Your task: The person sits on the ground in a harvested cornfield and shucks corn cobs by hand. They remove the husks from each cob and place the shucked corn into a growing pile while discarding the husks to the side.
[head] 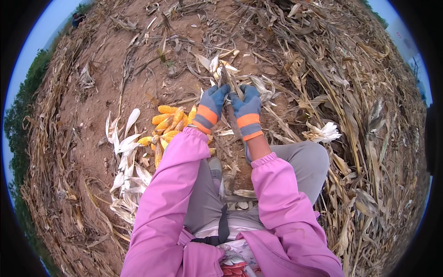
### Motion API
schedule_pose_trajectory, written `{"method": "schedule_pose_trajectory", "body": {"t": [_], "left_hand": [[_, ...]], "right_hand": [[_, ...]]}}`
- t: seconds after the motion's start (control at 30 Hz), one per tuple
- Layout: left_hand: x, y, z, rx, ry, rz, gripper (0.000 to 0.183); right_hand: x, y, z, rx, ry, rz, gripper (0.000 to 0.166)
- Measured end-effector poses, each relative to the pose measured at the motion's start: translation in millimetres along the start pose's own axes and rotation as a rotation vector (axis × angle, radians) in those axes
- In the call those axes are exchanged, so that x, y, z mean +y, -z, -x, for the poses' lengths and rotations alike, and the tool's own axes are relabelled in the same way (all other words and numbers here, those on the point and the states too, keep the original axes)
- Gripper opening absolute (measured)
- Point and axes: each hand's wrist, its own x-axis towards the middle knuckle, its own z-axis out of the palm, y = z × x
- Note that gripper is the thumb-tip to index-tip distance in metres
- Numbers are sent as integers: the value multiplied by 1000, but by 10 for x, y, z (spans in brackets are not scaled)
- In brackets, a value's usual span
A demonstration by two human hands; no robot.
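Both hands wear blue-grey gloves with orange cuffs and meet in front of the knees. My left hand (213,103) pinches a dry brown corn stalk or leaf (225,76). On its other side, my right hand (246,105) grips the same dry plant matter; the fingertips are partly hidden. Pale opened husks (214,65) lie just beyond the hands. A pile of husked yellow corn cobs (168,121) rests on the soil, to the left of my left wrist and partly behind the sleeve.
White stripped husks (126,149) lie left of the cobs. Dry corn stalks (315,69) are heaped along the right side, with a frayed white husk (325,133) near the right knee. Reddish soil (93,124) stretches to the left. A person (78,20) is far off at the upper left.
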Motion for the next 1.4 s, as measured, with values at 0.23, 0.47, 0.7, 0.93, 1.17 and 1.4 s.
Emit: {"method": "schedule_pose_trajectory", "body": {"t": [0.23,0.47,0.7,0.93,1.17,1.4], "left_hand": [[-100,18,86,-101,-360,-325,19],[-158,5,37,-64,-6,39,24],[-185,64,202,-170,-654,-859,25],[-188,33,281,-200,-613,-871,25],[-89,-32,280,-217,82,21,27],[-41,-87,309,-212,47,-59,31]], "right_hand": [[-28,37,47,-43,-62,-81,21],[-33,92,105,41,34,43,22],[-86,183,131,49,78,33,26],[-39,230,177,-132,-117,-243,27],[41,345,236,-240,-461,-929,29],[40,473,262,-214,-488,-898,26]]}}
